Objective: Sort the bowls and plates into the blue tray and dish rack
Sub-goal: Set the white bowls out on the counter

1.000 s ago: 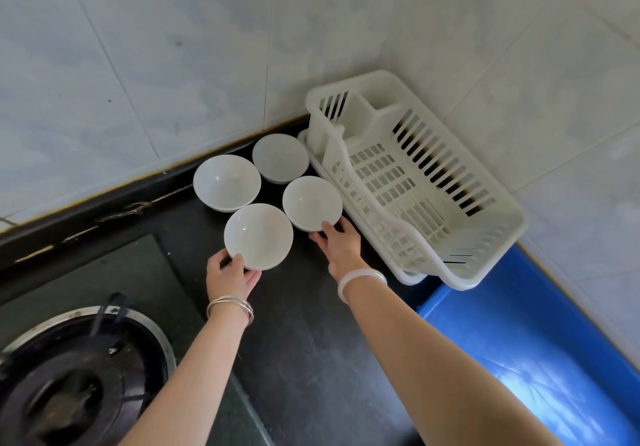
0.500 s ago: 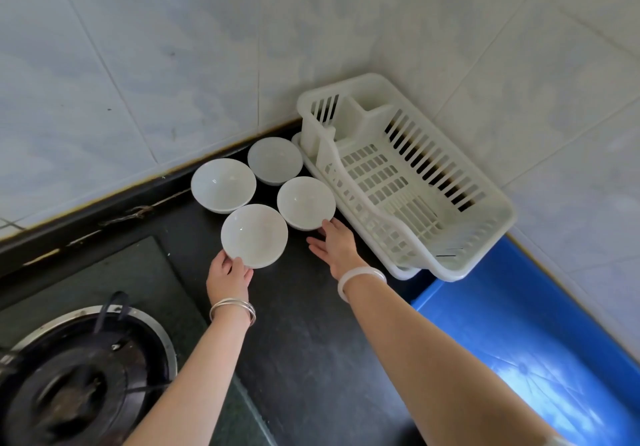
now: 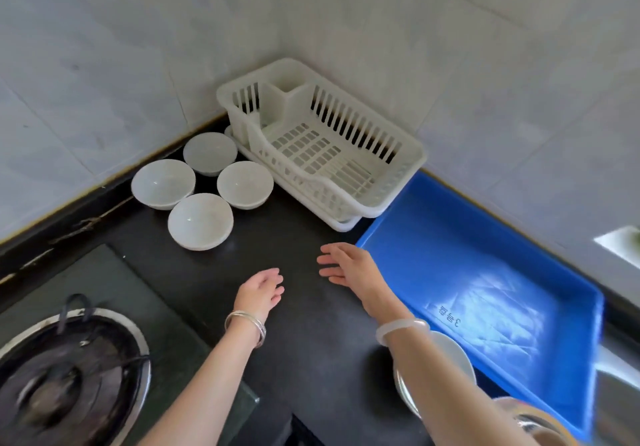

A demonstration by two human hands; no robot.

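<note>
Several white bowls sit in a cluster on the black counter: the nearest bowl (image 3: 200, 221), one to its right (image 3: 245, 184), one at the left (image 3: 162, 183) and one at the back (image 3: 210, 152). An empty white dish rack (image 3: 349, 199) stands in the corner, with the empty blue tray (image 3: 588, 293) to its right. My left hand (image 3: 260, 291) and my right hand (image 3: 349, 265) hover over the counter, fingers apart and holding nothing, well short of the bowls. A stack of white plates (image 3: 450, 352) lies partly hidden under my right forearm.
A gas stove burner (image 3: 62, 376) fills the lower left. Tiled walls close the corner behind the rack and bowls. A metal rim (image 3: 616, 379) shows at the right beyond the tray.
Both hands have let go of the two front bowls and pulled back toward me. The view has shifted, bringing the blue tray and the plates into sight.
</note>
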